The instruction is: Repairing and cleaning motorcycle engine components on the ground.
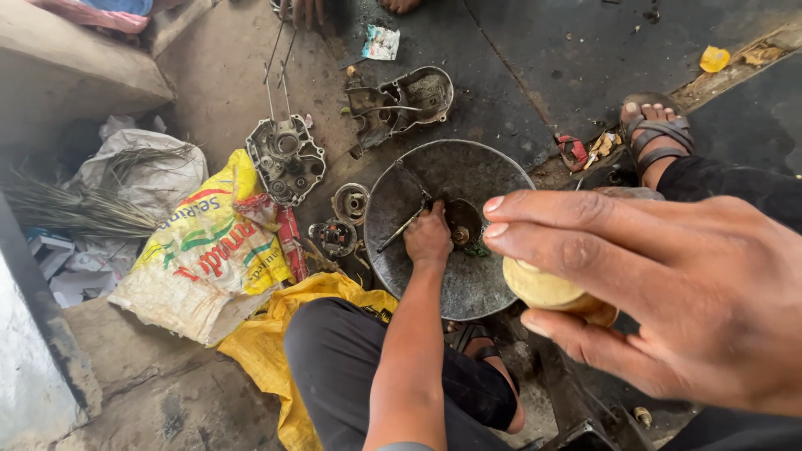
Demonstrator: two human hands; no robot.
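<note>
The left hand (428, 238) reaches down into a round, dark, greasy metal pan (493, 179) on the oily concrete floor (543, 75), its fingers curled shut around a thin metal rod-like tool (399, 231) whose tip points toward the left rim; just beside the knuckles a small dark round metal part (462, 224) lies in the pan. The right hand (668, 284), close to the camera, is cupped with the fingers half closed around a pale yellow rounded container (547, 288), thumb beneath it and fingertips spread over its top, holding it above the pan's right edge. As a judgement, the step in hand looks like cleaning or working the small part in the pan, with the container brought near; the next move calls for a steady tilt of the container over the part while the tool keeps it in place. Left of the pan lie a grey cast-metal engine casing (286, 159), another open casing half (401, 100) and two small round gear-like pieces (342, 221), beside a yellow printed woven sack (209, 250).
</note>
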